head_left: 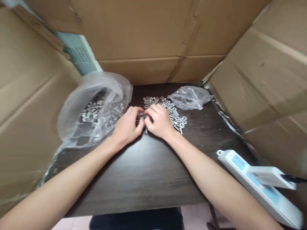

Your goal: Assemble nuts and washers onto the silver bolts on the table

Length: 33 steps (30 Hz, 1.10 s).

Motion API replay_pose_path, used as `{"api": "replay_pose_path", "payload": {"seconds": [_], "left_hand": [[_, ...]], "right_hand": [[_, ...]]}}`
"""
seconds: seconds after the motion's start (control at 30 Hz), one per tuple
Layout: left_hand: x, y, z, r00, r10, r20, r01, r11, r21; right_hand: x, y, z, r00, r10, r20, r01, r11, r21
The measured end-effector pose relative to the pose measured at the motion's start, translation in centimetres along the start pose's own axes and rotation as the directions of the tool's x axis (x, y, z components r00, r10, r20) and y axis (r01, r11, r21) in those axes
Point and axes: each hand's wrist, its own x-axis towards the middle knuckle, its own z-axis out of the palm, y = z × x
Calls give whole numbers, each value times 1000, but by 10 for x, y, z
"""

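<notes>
My left hand and my right hand meet fingertip to fingertip low over the table, both with curled, closed fingers. Between them a bolt points toward me, its upper end hidden by the fingertips. I cannot tell which hand, if either, grips it. A small washer shows in the gap between the hands. Beside and behind my right hand spreads a loose pile of bolts and washers. Left of my left hand lies an open clear plastic bag with many shiny metal pieces inside.
A crumpled clear bag lies behind the pile on the right. At the right edge is a white power strip with a plugged-in adapter and black cord. Cardboard walls enclose the dark table on three sides.
</notes>
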Motion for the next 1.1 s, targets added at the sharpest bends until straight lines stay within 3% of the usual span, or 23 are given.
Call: {"api": "replay_pose_path", "payload": {"seconds": [0.2,0.57,0.77,0.97,1.1], "left_hand": [[2,-7,2,1000,-21,9,21,999,-26],[4,-12,4,1000,-14,8,15,994,-110],[6,-20,5,1000,27,-12,-28,996,-89],[5,-28,1,999,38,10,-37,992,-120],[1,-29,-5,995,82,50,-80,996,-39]], "right_hand": [[-2,-9,0,994,25,105,-5,982,-187],[-3,-11,2,985,65,160,-38,986,-164],[-3,-7,8,990,78,122,-71,996,-59],[-6,0,17,996,84,-17,-81,988,130],[-8,-1,18,996,74,-42,-69,992,108]]}}
